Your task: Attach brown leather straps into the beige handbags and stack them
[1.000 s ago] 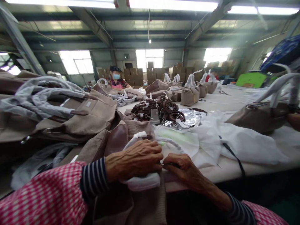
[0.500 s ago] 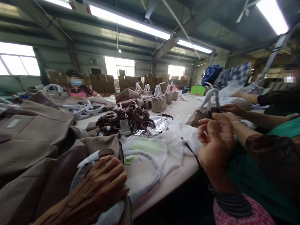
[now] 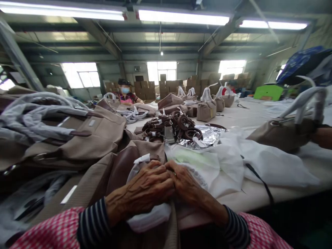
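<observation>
A taupe ribbed handbag point(image 3: 149, 147) with a dark brown panel tilts in front of me, its handle wrapped in white padding. Over its top edge my left hand point(image 3: 146, 183) is closed, fingers bent and gripping the bag. My right hand point(image 3: 185, 181) meets it at the same edge, fingers curled and pressed against the bag; the fingertips of both are hidden. A wrapped handle end point(image 3: 142, 159) sticks up beside my left knuckles. White sheeting point(image 3: 199, 159) lies under and beyond my right hand.
More taupe bags point(image 3: 90, 135) are heaped at left. Brown straps point(image 3: 178, 126) lie piled by silver foil point(image 3: 210, 135). A black cord point(image 3: 259, 178) hangs over the table edge. At right, a co-worker's arm point(image 3: 323, 136) reaches to a small bag point(image 3: 285, 133). Another person point(image 3: 126, 91) is across the table.
My right hand has come down and left from its raised place to the bag's edge, beside my left hand. My left hand stays on the bag. The view has swung left.
</observation>
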A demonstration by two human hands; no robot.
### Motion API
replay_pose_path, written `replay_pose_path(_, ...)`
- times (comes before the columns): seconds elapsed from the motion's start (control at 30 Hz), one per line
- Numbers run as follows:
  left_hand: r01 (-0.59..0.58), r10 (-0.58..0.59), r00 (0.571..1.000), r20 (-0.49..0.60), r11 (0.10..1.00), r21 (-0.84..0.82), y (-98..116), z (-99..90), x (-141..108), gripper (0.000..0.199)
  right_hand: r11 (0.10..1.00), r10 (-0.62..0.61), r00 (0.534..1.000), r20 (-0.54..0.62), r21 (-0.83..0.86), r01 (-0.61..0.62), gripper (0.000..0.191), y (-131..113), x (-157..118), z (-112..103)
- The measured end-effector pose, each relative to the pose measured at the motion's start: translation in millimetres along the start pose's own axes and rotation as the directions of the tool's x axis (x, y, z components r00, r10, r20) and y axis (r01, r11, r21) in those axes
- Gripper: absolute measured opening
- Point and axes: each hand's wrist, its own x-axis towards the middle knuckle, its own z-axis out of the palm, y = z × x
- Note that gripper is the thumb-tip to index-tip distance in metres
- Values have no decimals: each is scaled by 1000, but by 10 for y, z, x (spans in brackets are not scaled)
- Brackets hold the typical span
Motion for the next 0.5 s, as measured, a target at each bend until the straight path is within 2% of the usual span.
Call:
replay_pose_path(0.07,-25,27,999,-42,998,50,-9,-34,-6,19,989,-61,991,115,-130,76,11,72,-3,26)
replay_pose_path(0.13,-45,51,996,-74,995,84,-8,-124,-20,21,969,-85,981,176,-217,122,7,103,-25,34)
replay_pose_path(0.3,-20,40,993,-112,985,173,-15,-504,-162,31,933,-91,981,169,-329,143,16,24,-95,27)
replay_pose_path(0.4,38,-26,997,-78,987,156,-30,-614,-262,33,922,-106,978,179,-350,164,17,-13,-123,21)
replay_pose_path(0.5,40,-42,999,18,995,93,-34,-582,-277,30,917,-104,979,175,-365,162,22,-27,-101,11)
